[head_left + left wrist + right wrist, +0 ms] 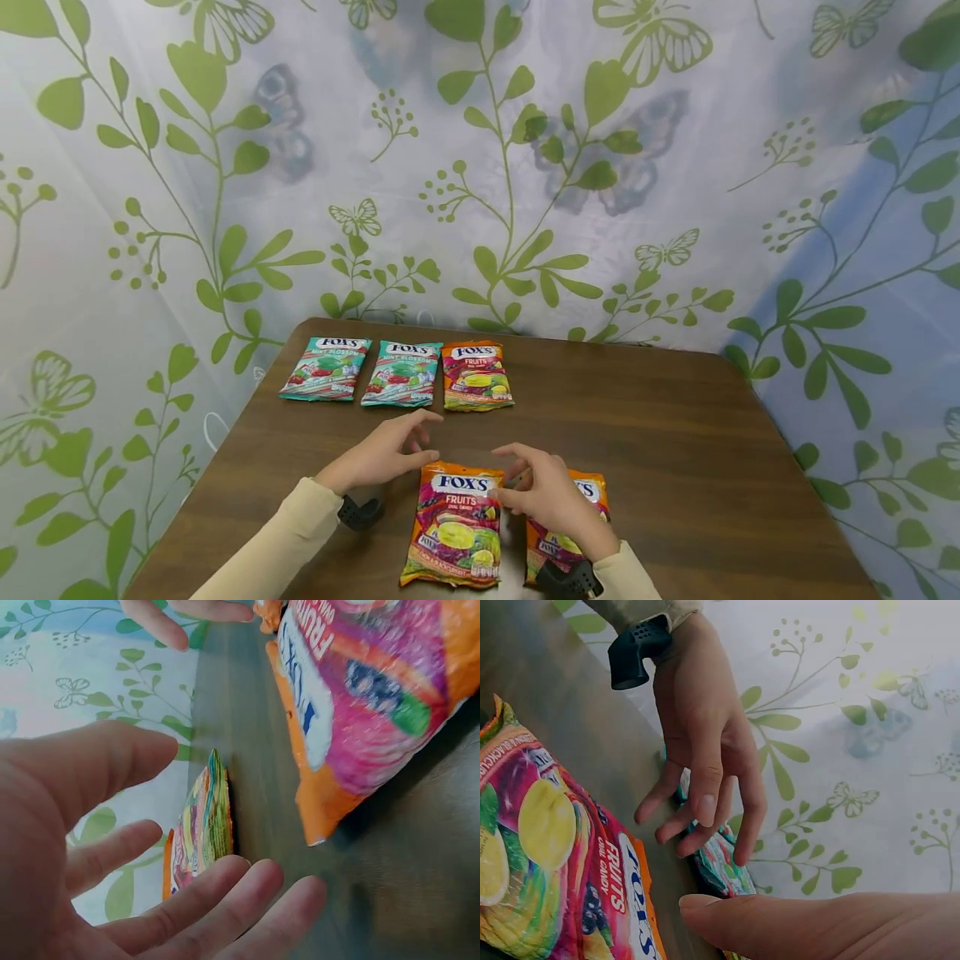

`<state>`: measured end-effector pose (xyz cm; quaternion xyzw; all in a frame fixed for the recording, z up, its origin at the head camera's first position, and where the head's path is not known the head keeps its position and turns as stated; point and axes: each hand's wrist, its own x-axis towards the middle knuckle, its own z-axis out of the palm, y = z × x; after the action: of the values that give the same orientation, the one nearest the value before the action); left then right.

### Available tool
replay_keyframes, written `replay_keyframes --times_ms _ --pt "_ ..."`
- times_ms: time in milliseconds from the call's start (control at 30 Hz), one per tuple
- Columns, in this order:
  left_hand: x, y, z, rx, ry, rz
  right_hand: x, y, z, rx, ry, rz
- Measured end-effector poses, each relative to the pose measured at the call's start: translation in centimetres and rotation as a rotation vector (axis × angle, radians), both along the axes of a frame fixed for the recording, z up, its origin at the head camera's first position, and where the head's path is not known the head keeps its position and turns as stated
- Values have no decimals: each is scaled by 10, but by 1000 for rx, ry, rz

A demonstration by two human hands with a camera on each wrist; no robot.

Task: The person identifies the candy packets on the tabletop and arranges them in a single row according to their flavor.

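Note:
An orange and purple bag of Fox's Fruits candy (456, 525) lies face up at the table's front, between the two hands. My left hand (390, 450) hovers by its top left corner with fingers spread and relaxed; in the left wrist view the bag's orange corner stands apart from the fingers. Over a second Fox's Fruits bag (592, 490) is my right hand (543, 492), its thumb tip overlapping the first bag's right edge in the head view. The right wrist view shows its straight thumb (780, 922) beside that bag, holding nothing. The right hand and wrist partly hide the second bag.
Along the back left of the brown table (675, 433) lie two teal Fox's Mint Blossom bags (326, 368) (402, 373) and another Fox's Fruits bag (476, 375). A leaf-patterned curtain (495, 167) hangs behind the table and at its sides.

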<state>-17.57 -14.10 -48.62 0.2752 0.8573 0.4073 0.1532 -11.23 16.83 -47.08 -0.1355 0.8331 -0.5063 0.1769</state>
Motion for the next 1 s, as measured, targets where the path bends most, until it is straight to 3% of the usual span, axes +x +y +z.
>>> replay_keyframes --times_ms 200,367,633,833,1000 --pt "14 -6 -8 31 -18 -14 10 -1 1 27 3 -8" --pt "27 -14 -12 81 -90 -5 17 -3 -1 38 0 -8" --pt "48 -19 -17 143 -199 -2 28 -10 -6 65 -107 5" --pt "59 -15 -20 181 -275 24 30 -16 -14 126 -111 -29" --pt "63 -10 -26 205 -276 40 32 -19 -24 142 -105 -30"
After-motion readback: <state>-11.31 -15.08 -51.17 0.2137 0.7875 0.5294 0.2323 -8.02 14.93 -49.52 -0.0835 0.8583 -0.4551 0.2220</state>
